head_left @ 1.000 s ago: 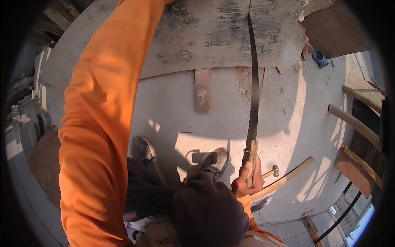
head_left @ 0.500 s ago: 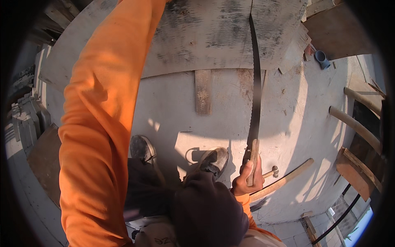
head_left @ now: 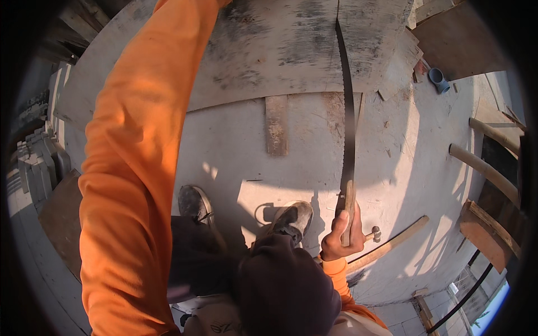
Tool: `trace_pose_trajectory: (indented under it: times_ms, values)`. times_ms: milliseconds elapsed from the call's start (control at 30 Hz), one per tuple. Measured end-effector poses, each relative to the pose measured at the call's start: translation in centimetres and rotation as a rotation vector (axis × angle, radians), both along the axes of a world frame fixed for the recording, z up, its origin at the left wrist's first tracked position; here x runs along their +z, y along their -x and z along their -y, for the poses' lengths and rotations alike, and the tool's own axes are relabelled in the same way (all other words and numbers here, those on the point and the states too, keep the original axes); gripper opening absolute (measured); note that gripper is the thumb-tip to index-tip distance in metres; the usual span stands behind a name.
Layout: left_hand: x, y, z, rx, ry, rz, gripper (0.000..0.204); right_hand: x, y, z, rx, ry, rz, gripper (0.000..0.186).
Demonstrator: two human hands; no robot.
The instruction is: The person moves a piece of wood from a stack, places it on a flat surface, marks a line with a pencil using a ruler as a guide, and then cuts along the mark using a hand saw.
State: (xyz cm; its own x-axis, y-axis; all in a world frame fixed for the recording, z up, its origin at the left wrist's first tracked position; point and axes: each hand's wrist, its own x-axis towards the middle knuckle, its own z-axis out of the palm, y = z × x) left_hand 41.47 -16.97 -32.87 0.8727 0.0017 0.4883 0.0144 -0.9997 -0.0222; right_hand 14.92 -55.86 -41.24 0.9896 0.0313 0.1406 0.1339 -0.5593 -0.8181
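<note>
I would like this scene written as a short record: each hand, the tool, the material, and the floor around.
Right hand: grips the wooden handle of the saw
Left hand: only a sliver at the top edge; grip unclear
Saw: toothed edge facing left, blade reaching over the board's near edge
Board: pale with dark smears
Floor: hammer, wooden strip, grey pipe piece

The right hand (head_left: 343,234) and the handle of the saw (head_left: 348,140) have moved slightly higher in the frame, covering more of the hammer (head_left: 376,232); the upper end of the left sleeve (head_left: 134,145) has shifted slightly left.
</note>
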Motion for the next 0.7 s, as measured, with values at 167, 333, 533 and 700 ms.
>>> trace_pose_trajectory:
  times_ms: [167,333,533,700]
  values:
    - [1.3,0.3,0.9,0.08,0.079,-0.163,0.104,-1.7,-7.0,-3.6,0.036,-0.019,0.078,0.031]
    - [2.0,0.1,1.4,0.136,0.071,-0.152,0.103,-0.8,-16.6,-10.2,0.039,-0.26,0.309,0.027]
    - [2.6,0.9,1.6,0.079,0.038,-0.228,0.095,-1.0,-16.4,-10.2,0.104,-0.238,0.339,0.031]
    - [2.2,-1.4,2.0,0.096,0.112,-0.405,0.097,-1.2,-16.6,-10.1,0.112,-0.21,0.37,0.031]
